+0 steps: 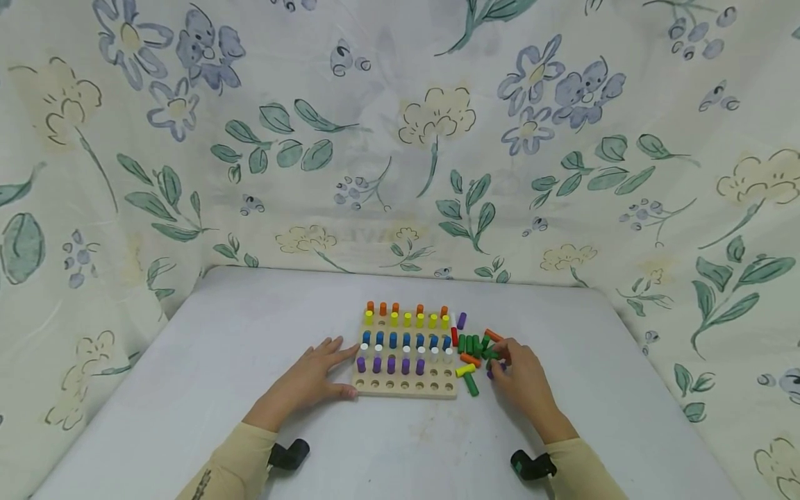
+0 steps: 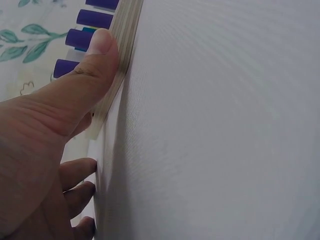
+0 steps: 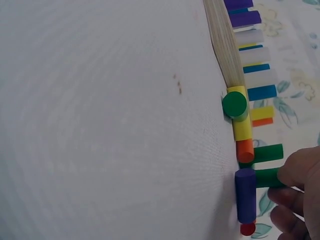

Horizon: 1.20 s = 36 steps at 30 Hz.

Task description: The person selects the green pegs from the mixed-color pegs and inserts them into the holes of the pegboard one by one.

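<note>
A wooden pegboard (image 1: 406, 393) lies mid-table, with orange, yellow, blue, white and purple pegs standing in rows; its nearest row holds only bare holes. My left hand (image 1: 309, 375) rests at the board's left side, fingers spread, the thumb (image 2: 102, 55) against the edge near the purple pegs (image 2: 95, 19). To the right of the board, my right hand (image 1: 528, 378) pinches a green peg (image 3: 268, 177) among loose pegs. A purple peg (image 3: 245, 196) lies close to those fingers, partly hidden by the hand in the head view.
Loose pegs lie right of the board: several green ones (image 1: 469, 344), a yellow peg (image 1: 465, 370), a red peg (image 1: 454, 337) and a purple peg (image 1: 462, 320). A white cloth covers the table (image 1: 262, 305). Floral fabric (image 1: 387, 139) hangs behind and at both sides.
</note>
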Each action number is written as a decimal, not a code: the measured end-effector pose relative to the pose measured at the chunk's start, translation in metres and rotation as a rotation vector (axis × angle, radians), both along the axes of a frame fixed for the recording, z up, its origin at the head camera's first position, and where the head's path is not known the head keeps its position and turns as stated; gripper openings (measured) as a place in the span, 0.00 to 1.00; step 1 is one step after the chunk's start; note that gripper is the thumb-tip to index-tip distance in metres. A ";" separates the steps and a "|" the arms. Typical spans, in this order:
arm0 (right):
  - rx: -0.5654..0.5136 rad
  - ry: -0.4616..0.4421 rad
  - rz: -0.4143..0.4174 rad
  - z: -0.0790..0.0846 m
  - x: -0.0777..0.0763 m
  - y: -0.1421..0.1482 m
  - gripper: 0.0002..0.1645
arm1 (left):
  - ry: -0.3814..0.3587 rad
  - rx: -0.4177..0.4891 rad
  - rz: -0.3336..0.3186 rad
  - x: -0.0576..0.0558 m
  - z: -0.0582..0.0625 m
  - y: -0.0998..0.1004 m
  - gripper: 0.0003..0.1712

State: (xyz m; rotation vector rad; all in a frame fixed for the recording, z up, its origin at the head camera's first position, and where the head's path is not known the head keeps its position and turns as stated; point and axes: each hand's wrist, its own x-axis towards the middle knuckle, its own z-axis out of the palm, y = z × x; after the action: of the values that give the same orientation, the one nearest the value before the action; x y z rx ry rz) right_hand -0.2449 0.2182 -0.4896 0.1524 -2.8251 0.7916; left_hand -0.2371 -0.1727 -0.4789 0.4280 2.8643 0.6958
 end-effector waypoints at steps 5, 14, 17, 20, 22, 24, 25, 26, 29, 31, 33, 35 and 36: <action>0.001 0.020 0.010 0.001 0.001 -0.001 0.14 | 0.007 0.003 0.001 0.000 -0.001 0.000 0.54; -0.009 0.067 0.052 0.005 0.004 -0.005 0.13 | 0.013 0.003 -0.002 -0.001 -0.002 -0.001 0.54; -0.014 0.067 0.052 0.006 0.006 -0.007 0.14 | 0.009 0.000 0.003 -0.001 -0.002 -0.001 0.54; -0.021 0.060 0.046 0.008 0.007 -0.010 0.13 | 0.001 -0.002 0.006 -0.001 -0.002 0.000 0.54; -0.033 0.054 0.045 0.008 0.008 -0.012 0.13 | -0.002 -0.001 0.007 -0.001 -0.001 0.000 0.54; -0.043 0.048 0.046 0.008 0.009 -0.013 0.12 | -0.003 -0.001 0.007 -0.001 -0.001 0.000 0.54; -0.046 0.047 0.048 0.008 0.009 -0.014 0.12 | -0.005 0.001 0.007 -0.001 0.000 0.001 0.54; -0.048 0.047 0.051 0.008 0.009 -0.015 0.12 | -0.006 0.001 0.006 0.000 0.000 0.001 0.54; -0.048 0.053 0.067 0.008 0.010 -0.017 0.12 | -0.009 0.003 0.007 0.000 0.001 0.001 0.54; -0.044 0.060 0.079 0.008 0.011 -0.018 0.12 | -0.010 0.002 0.006 0.000 0.002 0.001 0.54; -0.042 0.062 0.089 0.008 0.011 -0.020 0.12 | -0.012 0.001 0.007 0.000 0.002 0.001 0.54; -0.040 0.063 0.094 0.008 0.012 -0.021 0.12 | -0.011 0.002 0.007 0.001 0.003 0.002 0.54; -0.039 0.064 0.097 0.007 0.012 -0.021 0.12 | -0.011 0.003 0.008 0.001 0.003 0.002 0.54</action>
State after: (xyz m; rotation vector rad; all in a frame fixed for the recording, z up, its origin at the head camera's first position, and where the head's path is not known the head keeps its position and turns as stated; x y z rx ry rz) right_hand -0.2334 0.1969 -0.4823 0.3054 -2.7580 0.8459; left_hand -0.2363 -0.1711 -0.4756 0.4125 2.8561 0.7019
